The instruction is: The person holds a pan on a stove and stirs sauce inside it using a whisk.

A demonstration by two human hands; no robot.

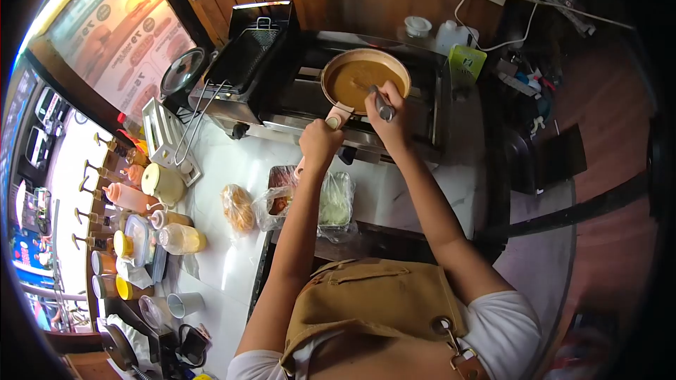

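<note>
A frying pan (326, 74) with a light rim stands on the stove, filled with smooth brown sauce (352, 74). My left hand (321, 142) is closed around the pan's pinkish handle (339, 115), at the front of the stove. Over the pan's right side, my right hand (389, 114) grips the grey handle of a whisk (384, 107). The whisk's thin wire end dips into the sauce and is partly hidden and blurred.
A fryer (243, 63) with a wire basket adjoins the stove (296, 109). Plastic-covered food trays (336, 200) and a bagged food item (238, 207) lie below my forearms. Sauce bottles (129, 197) and jars line the left counter. A white cord (521, 41) hangs behind right.
</note>
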